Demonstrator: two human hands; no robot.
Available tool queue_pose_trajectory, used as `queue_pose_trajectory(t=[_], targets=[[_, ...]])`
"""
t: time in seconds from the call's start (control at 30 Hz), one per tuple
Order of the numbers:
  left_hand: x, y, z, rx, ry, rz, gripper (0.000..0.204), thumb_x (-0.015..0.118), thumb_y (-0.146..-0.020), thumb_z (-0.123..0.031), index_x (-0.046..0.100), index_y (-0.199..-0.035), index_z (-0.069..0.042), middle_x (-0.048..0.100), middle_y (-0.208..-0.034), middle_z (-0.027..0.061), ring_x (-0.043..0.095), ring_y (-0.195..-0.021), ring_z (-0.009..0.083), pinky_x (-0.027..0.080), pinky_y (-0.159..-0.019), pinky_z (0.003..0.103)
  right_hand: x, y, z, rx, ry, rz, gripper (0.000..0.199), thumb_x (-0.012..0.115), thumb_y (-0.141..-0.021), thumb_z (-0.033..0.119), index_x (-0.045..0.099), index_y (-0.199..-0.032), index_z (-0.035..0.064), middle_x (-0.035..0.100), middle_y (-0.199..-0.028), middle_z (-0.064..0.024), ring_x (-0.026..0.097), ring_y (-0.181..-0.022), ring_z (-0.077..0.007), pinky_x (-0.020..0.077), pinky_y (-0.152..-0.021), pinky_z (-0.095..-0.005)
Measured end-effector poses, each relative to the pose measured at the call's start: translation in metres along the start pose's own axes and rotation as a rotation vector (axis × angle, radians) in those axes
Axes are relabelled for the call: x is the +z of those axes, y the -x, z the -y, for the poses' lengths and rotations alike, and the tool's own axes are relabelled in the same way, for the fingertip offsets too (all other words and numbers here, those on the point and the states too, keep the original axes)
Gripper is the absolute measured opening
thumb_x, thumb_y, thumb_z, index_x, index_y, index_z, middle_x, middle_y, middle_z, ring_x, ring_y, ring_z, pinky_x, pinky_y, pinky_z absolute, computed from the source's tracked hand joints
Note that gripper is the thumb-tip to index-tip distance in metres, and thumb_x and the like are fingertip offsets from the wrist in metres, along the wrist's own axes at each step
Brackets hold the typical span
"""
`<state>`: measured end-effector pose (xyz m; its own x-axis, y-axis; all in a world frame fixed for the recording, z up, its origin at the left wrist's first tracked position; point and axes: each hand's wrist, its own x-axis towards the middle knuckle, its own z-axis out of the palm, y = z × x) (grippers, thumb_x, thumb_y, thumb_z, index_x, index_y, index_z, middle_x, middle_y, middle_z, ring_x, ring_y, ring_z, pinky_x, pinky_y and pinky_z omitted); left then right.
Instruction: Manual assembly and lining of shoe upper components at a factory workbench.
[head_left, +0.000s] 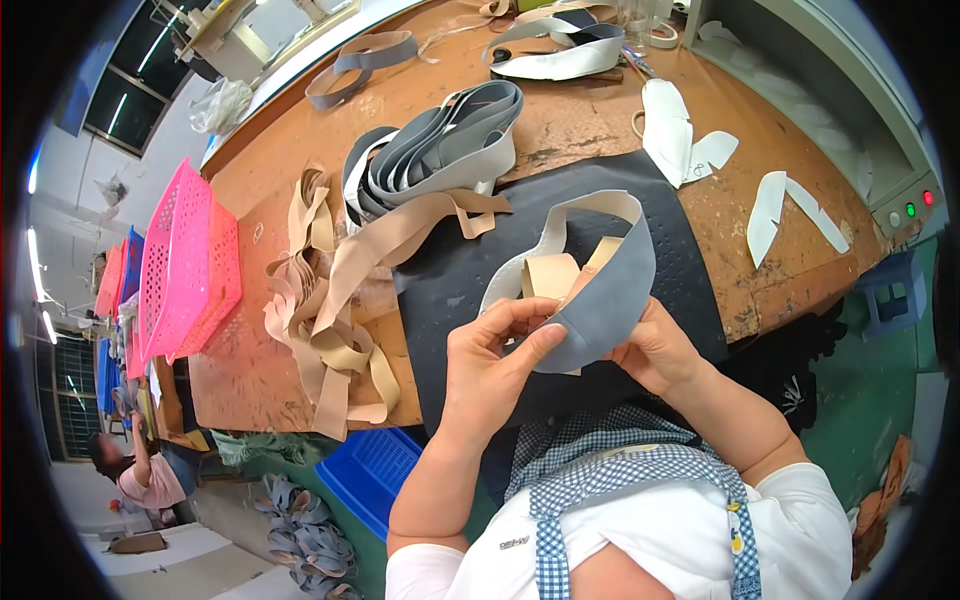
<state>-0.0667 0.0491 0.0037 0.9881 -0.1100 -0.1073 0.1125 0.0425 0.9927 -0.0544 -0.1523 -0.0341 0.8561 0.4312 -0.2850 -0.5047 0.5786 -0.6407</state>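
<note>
Pinching the blue-grey strip (pixel 618 295) with my left hand (pixel 492 358), gripping its right side with my right hand (pixel 658 352). Tan strip (pixel 548 276) shows inside the loop (black mat (pixel 455 280) below)

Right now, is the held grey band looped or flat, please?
Looped: the grey band curves around, held by left hand and right hand.

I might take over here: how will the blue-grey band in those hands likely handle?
The blue-grey band is probably pliable yet springy, as it arches smoothly beyond the left hand and right hand. It looks light, being a thin strip. Held by one end, it might droop, since it bends so far.
</note>
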Motion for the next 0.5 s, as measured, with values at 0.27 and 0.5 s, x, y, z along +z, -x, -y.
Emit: queue_pose_trajectory(t=[0.27, 0.5], targets=[[0.001, -0.0026, -0.0015, -0.01, -0.005, -0.001, 0.024, 0.076, -0.087, -0.006, 0.073, -0.11, 0.0, 0.07, -0.095, 0.0028, 0.061, -0.085, 0.0079, 0.05, -0.081, 0.025, -0.0012, -0.0017, -0.0001, -0.001, -0.03, -0.003, 0.036, 0.07, -0.086, 0.003, 0.06, -0.121, 0.0055, 0.068, -0.108, -0.0047, 0.07, -0.094, -0.0151, 0.0605, -0.082, -0.0315], [0.0005, -0.0029, -0.0022, -0.02, -0.003, -0.002, 0.024, 0.076, -0.087, -0.005, 0.072, -0.109, 0.001, 0.069, -0.093, 0.0016, 0.06, -0.084, 0.0074, 0.05, -0.08, 0.024, -0.0028, -0.0027, -0.0017, 0.002, -0.037, 0.002, 0.038, 0.069, -0.087, 0.003, 0.06, -0.123, 0.0054, 0.068, -0.109, -0.005, 0.07, -0.095, -0.0153, 0.0606, -0.082, -0.0317]])
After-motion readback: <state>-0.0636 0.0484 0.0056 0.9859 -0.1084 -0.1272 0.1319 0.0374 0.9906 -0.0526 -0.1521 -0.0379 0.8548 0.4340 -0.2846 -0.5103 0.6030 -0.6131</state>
